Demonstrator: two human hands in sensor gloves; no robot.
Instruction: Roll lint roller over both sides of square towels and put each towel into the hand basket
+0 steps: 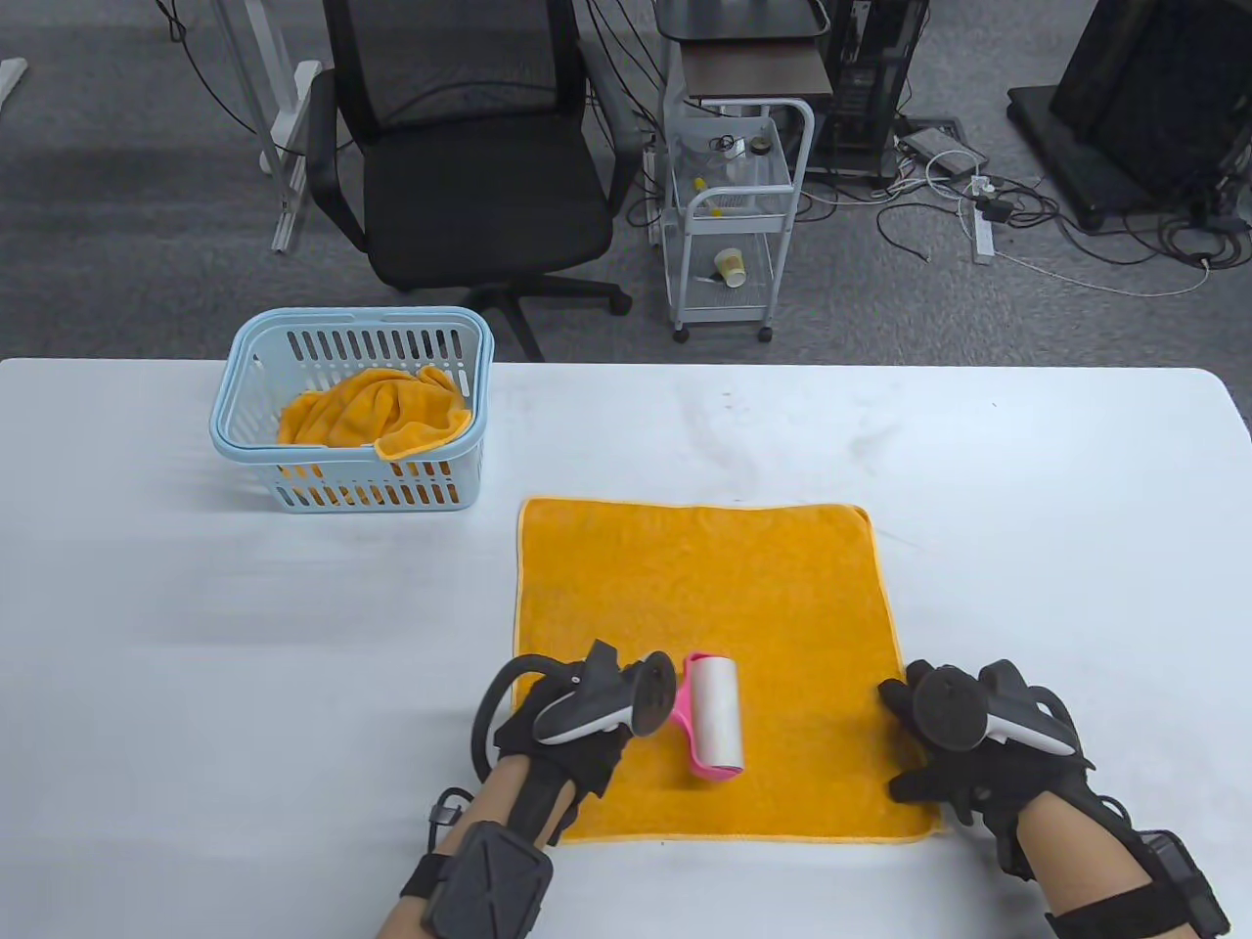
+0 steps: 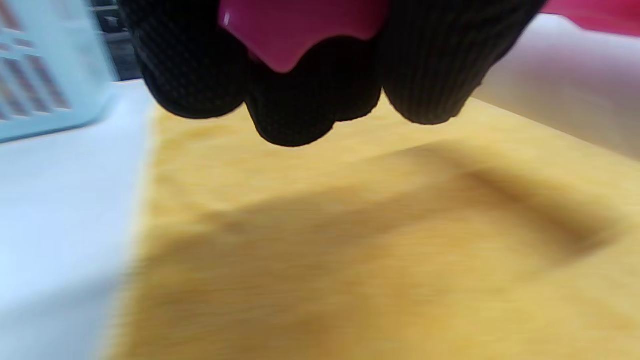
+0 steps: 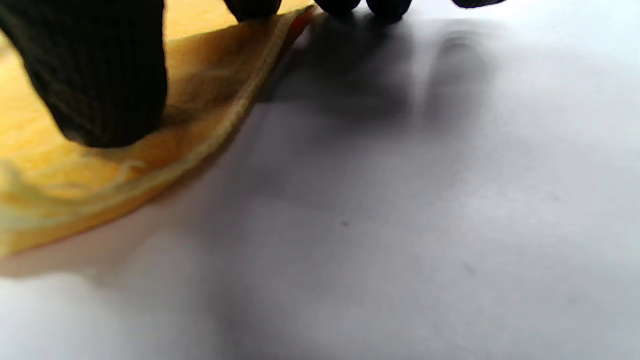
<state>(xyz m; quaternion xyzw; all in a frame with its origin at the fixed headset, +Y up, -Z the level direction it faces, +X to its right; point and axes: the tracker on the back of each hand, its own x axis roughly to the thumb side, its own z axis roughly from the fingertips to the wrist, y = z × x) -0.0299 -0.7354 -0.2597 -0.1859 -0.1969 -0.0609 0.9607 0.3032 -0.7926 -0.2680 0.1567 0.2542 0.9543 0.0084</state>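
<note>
An orange square towel (image 1: 699, 606) lies flat on the white table (image 1: 196, 636). On its near part rests a pink lint roller (image 1: 712, 719) with a white roll. My left hand (image 1: 587, 729) grips the roller's pink handle (image 2: 300, 30), with the fingers (image 2: 190, 65) curled round it above the towel (image 2: 350, 250). My right hand (image 1: 915, 748) presses flat on the towel's near right corner; its thumb (image 3: 100, 75) sits on the cloth (image 3: 50, 165) beside the hem. A light blue hand basket (image 1: 293, 453) at the back left holds another orange towel (image 1: 377, 411).
Beyond the table's far edge stand a black office chair (image 1: 460, 176) and a white wire cart (image 1: 734, 215), with cables on the floor. The basket's wall (image 2: 40, 75) shows at the left of the left wrist view. Bare table (image 3: 400, 225) lies right of the towel.
</note>
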